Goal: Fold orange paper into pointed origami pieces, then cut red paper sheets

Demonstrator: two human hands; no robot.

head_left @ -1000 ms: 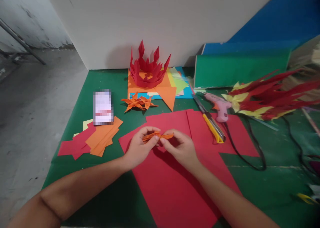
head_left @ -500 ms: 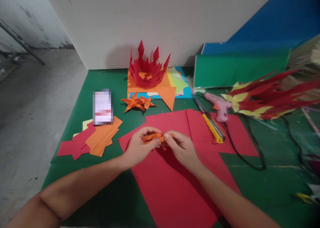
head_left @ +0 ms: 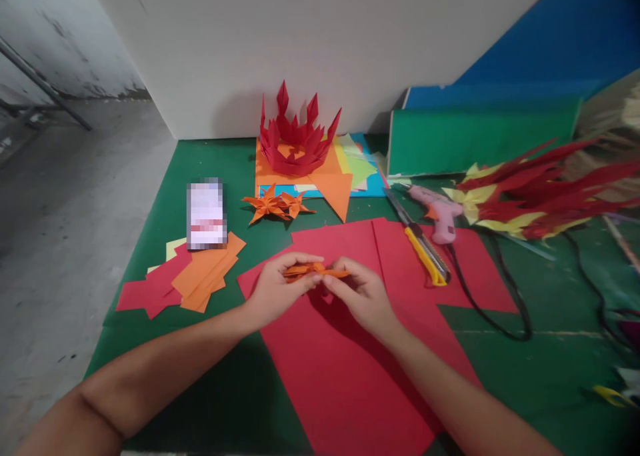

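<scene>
A small folded piece of orange paper (head_left: 316, 269) is pinched between both hands, just above the large red paper sheet (head_left: 355, 369). My left hand (head_left: 277, 284) grips its left end, the fingers curled behind it and the thumb in front. On the other end my right hand (head_left: 364, 295) closes with thumb and fingers, covering part of the folds. Beyond my hands lie folded orange paper flowers (head_left: 273, 206). Behind them a red paper crown (head_left: 297, 143) with tall points rests on a stack of coloured paper.
Orange paper strips (head_left: 203, 283) lie at left beside a phone (head_left: 207, 213) with a blurred screen. A yellow utility knife (head_left: 425, 256) and a pink glue gun (head_left: 440, 213) with a looping black cord are at right, near a red and yellow paper bundle (head_left: 540, 189).
My right thumb has shifted down and left along the orange paper, and more of its right end shows, held flatter. The left hand is nearly unmoved.
</scene>
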